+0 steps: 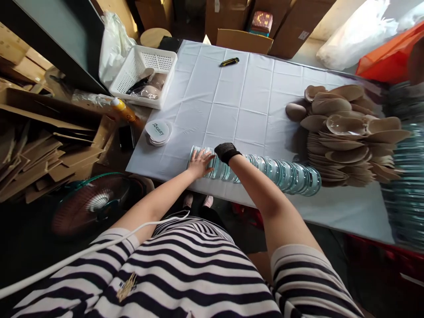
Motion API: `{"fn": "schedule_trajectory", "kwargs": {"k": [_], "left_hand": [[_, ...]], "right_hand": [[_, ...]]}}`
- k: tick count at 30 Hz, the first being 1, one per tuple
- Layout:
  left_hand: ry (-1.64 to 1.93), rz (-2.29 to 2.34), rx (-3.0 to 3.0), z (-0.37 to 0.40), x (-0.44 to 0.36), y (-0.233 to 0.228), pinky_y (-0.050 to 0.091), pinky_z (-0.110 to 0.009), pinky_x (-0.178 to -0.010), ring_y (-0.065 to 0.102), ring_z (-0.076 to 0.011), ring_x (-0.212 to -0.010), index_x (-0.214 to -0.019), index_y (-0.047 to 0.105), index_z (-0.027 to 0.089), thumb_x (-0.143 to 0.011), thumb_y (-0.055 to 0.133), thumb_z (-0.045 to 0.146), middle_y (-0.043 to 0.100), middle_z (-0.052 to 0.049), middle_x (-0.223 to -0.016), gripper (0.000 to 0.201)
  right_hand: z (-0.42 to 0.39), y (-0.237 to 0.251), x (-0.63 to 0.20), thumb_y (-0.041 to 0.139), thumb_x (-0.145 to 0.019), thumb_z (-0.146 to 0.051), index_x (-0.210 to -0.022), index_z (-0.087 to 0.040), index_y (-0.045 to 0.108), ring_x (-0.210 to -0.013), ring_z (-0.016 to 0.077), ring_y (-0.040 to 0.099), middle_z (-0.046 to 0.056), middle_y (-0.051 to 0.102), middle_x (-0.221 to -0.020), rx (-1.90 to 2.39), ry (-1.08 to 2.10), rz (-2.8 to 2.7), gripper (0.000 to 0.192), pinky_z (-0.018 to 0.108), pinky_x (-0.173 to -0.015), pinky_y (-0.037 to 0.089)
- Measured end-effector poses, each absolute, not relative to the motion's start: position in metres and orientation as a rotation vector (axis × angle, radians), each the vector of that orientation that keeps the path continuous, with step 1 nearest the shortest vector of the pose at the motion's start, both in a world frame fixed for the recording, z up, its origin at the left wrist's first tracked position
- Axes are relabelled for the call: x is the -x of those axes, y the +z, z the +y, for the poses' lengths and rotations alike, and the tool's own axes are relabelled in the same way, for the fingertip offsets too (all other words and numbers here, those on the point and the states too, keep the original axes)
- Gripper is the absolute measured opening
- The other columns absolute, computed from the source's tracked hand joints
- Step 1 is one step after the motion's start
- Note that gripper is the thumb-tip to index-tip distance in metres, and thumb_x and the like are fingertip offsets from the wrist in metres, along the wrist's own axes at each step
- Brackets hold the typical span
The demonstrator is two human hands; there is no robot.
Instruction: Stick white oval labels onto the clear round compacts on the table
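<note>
A long row of clear, bluish plastic shells (pixel 281 173), nested on edge, lies along the near side of the table. My bare left hand (pixel 200 163) rests on the row's left end with its fingers spread. My right hand (pixel 226 152), in a dark knitted glove, is over the same row just to the right of the left hand. Its fingers look curled, and whatever is in them is hidden. To the right of the row stands a big heap of beige moulded cups (pixel 347 145), stacked in piles.
White cloth covers the table (pixel 212 110). A utility knife (pixel 229 62) lies at the far side. Round printed cards (pixel 158 132) sit at the left, near a white basket (pixel 159 57) holding cups. A fan (pixel 96 201) and a carton of cardboard (pixel 43 150) are on the left.
</note>
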State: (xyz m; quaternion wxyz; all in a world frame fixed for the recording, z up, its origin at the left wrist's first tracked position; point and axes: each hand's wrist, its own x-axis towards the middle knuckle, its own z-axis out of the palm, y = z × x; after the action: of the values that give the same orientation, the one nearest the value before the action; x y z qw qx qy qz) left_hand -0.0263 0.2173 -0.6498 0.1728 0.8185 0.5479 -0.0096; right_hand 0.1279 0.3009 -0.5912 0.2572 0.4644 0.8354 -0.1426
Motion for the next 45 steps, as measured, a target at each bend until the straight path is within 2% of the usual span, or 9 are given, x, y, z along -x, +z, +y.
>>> {"fn": "schedule_trajectory", "kwargs": {"k": [10,14,18,25,29,32,39,42,45], "left_hand": [[0.009,1.558,-2.314,0.216,0.027,-0.652,0.004,-0.058,-0.124,0.021,-0.0313,-0.151,-0.150,0.039,0.033,-0.091,0.051,0.053,0.036,-0.001,-0.159,0.063],[-0.008,1.530,-2.307,0.216,0.016,-0.640,0.004,-0.059,-0.123,0.013,-0.0322,-0.153,-0.151,0.039,0.029,-0.092,0.052,0.047,0.028,-0.001,-0.162,0.064],[-0.049,1.362,-2.384,0.218,-0.012,-0.636,0.003,-0.059,-0.123,0.011,-0.0306,-0.153,-0.155,0.031,0.029,-0.091,0.052,0.047,0.025,-0.002,-0.163,0.070],[-0.046,1.352,-2.419,0.217,-0.030,-0.653,0.003,-0.062,-0.122,0.019,-0.0315,-0.152,-0.154,0.031,0.034,-0.090,0.054,0.052,0.031,-0.001,-0.161,0.071],[-0.036,1.362,-2.411,0.217,-0.026,-0.655,0.001,-0.060,-0.123,0.020,-0.0304,-0.151,-0.154,0.033,0.035,-0.089,0.055,0.052,0.031,0.000,-0.161,0.071],[-0.030,1.368,-2.400,0.217,-0.028,-0.652,0.001,-0.061,-0.123,0.021,-0.0306,-0.151,-0.152,0.035,0.035,-0.087,0.057,0.053,0.034,-0.001,-0.160,0.071],[-0.055,1.352,-2.409,0.216,-0.027,-0.647,0.004,-0.063,-0.121,0.020,-0.0321,-0.151,-0.153,0.034,0.034,-0.087,0.057,0.053,0.033,-0.003,-0.160,0.072],[-0.072,1.352,-2.419,0.213,-0.023,-0.644,0.003,-0.064,-0.121,0.018,-0.0326,-0.151,-0.154,0.033,0.031,-0.089,0.056,0.051,0.031,-0.005,-0.161,0.072],[-0.064,1.344,-2.442,0.212,-0.028,-0.639,0.001,-0.063,-0.121,0.014,-0.0330,-0.152,-0.155,0.031,0.029,-0.089,0.056,0.048,0.027,-0.007,-0.162,0.072]], "right_hand": [[0.141,-0.653,-0.145,0.031,-0.102,-0.033,-0.121,-0.023,0.066,-0.103,0.0242,0.068,0.011,0.071,-0.115,-1.649,-0.722,2.083,0.041,0.029,-0.084,0.051],[0.163,-0.643,-0.157,0.033,-0.102,-0.046,-0.117,-0.026,0.068,-0.105,0.0245,0.067,0.009,0.072,-0.114,-1.737,-0.801,2.123,0.043,0.030,-0.084,0.051],[0.242,-0.612,-0.196,0.036,-0.100,-0.041,-0.127,-0.025,0.064,-0.110,0.0243,0.065,0.012,0.068,-0.123,-1.989,-0.619,2.028,0.042,0.031,-0.085,0.051],[0.344,-0.608,-0.182,0.067,-0.083,-0.026,-0.108,-0.012,0.074,-0.100,0.0261,0.069,0.018,0.072,-0.109,-1.507,-0.657,1.942,0.030,0.033,-0.086,0.053],[0.317,-0.599,-0.183,0.059,-0.087,-0.022,-0.111,-0.014,0.072,-0.109,0.0294,0.066,0.020,0.071,-0.112,-1.403,-0.502,2.133,0.029,0.039,-0.091,0.051],[0.262,-0.596,-0.202,0.051,-0.092,-0.028,-0.114,-0.019,0.070,-0.106,0.0273,0.067,0.015,0.072,-0.110,-1.579,-0.564,2.186,0.030,0.035,-0.088,0.051],[0.140,-0.649,-0.199,0.037,-0.098,-0.029,-0.120,-0.023,0.064,-0.106,0.0218,0.067,0.009,0.071,-0.116,-1.776,-0.777,2.013,0.035,0.027,-0.082,0.049],[0.138,-0.656,-0.198,0.037,-0.099,-0.033,-0.118,-0.027,0.066,-0.106,0.0203,0.067,0.007,0.071,-0.117,-1.776,-0.842,1.996,0.035,0.026,-0.082,0.049],[0.171,-0.635,-0.222,0.039,-0.099,-0.040,-0.113,-0.029,0.068,-0.102,0.0218,0.068,0.006,0.072,-0.113,-1.892,-0.820,1.994,0.035,0.028,-0.079,0.050]]}}
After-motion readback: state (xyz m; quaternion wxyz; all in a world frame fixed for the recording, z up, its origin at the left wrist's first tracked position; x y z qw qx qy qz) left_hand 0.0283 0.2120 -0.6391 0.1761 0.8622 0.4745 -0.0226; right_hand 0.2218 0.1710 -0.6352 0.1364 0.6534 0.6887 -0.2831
